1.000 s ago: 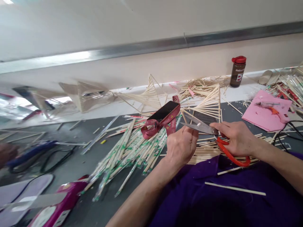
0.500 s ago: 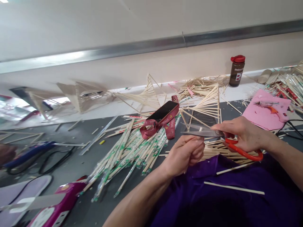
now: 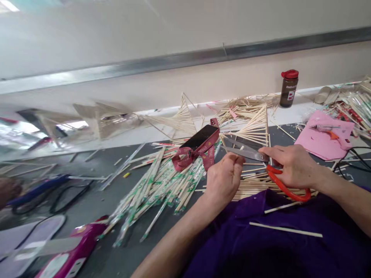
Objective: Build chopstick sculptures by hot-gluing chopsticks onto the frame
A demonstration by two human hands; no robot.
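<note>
My right hand (image 3: 292, 166) grips red-handled scissors (image 3: 285, 185), whose steel blades (image 3: 246, 152) point left and stand slightly apart. My left hand (image 3: 224, 178) is closed in a pinch just below the blade tips, holding a short pale stick end (image 3: 242, 148) between the blades. Under both hands lies a heap of bare wooden sticks (image 3: 255, 183). Purple cloth (image 3: 261, 235) covers my lap, with two loose sticks (image 3: 285, 229) lying on it.
Wrapped chopsticks (image 3: 156, 185) are heaped on the grey table, with a phone (image 3: 199, 137) on a red lanyard (image 3: 188, 156) on top. Stick fan frames (image 3: 255, 125) stand behind. A brown bottle (image 3: 289, 88), pink sheet (image 3: 324, 137) with glue gun (image 3: 330, 131), cables and pink cases (image 3: 72, 251) lie around.
My left hand has risen back up to the blade tips, and the scissors have swung slightly up and left with the blades opened a little.
</note>
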